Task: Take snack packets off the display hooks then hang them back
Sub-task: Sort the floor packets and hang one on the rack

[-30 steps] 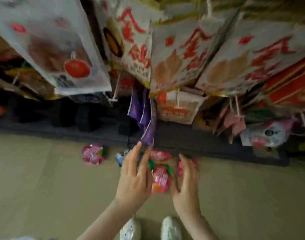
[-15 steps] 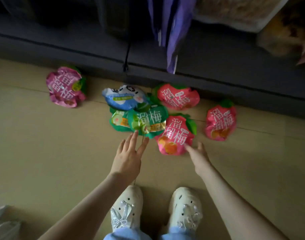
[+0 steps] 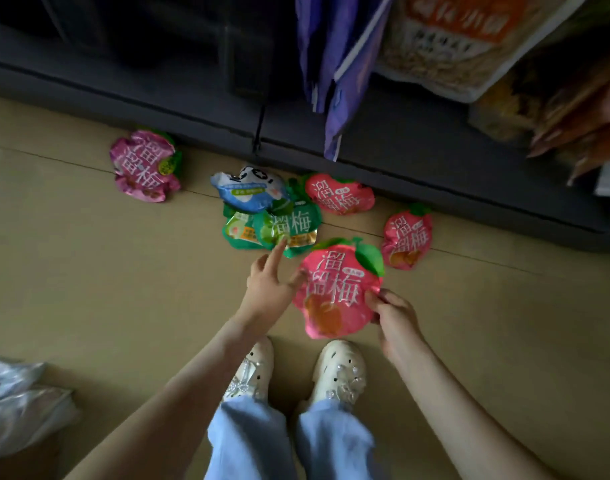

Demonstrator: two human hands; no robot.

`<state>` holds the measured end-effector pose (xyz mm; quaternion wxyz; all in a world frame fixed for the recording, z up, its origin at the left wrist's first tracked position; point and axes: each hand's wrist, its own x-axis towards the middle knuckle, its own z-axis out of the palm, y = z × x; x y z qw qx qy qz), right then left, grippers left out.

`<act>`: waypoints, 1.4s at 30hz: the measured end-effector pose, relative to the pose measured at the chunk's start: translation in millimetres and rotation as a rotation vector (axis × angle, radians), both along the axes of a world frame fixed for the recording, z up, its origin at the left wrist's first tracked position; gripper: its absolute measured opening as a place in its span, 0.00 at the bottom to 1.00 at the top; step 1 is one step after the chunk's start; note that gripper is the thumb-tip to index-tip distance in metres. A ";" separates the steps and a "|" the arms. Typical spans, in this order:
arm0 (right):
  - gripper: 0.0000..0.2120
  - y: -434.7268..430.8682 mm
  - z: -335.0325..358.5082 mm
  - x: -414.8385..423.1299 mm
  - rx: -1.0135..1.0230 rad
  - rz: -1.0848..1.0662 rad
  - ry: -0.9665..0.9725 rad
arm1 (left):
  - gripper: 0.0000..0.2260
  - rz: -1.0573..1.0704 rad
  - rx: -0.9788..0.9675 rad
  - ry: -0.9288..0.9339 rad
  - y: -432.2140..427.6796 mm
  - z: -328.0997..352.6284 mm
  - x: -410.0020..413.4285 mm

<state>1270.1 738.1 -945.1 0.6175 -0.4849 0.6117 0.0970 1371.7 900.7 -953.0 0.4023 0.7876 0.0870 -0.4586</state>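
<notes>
A person stoops over snack packets strewn on the floor [image 3: 88, 289] below a dark display rack [image 3: 158, 81]. The right hand [image 3: 397, 317] pinches the right edge of a large pink packet [image 3: 334, 292], apparently raised above the shoes [image 3: 338, 368], its leafy top pointing away toward the rack. The left hand [image 3: 265, 289], gripping nothing, sits just left of it with the thumb at its edge and the index finger stretched to a green packet [image 3: 289, 230] just beyond; that hand is the nearer for the green one. Purple packets [image 3: 334, 64] hang overhead. The hooks are out of view, and no hanging hole can be made out.
</notes>
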 end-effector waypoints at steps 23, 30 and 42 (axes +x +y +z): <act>0.06 22.2 624.4 134.2 -0.521 0.812 -0.489 | 0.18 -0.153 -0.512 -0.155 45.9 618.8 90.7; 0.07 8.3 704.8 111.9 -0.724 0.805 -0.511 | 0.10 -0.201 -0.492 -0.335 13.9 688.1 82.4; 0.10 -73.7 753.3 78.8 -0.644 0.542 -0.643 | 0.09 -0.342 -0.480 -0.616 -98.7 750.0 71.5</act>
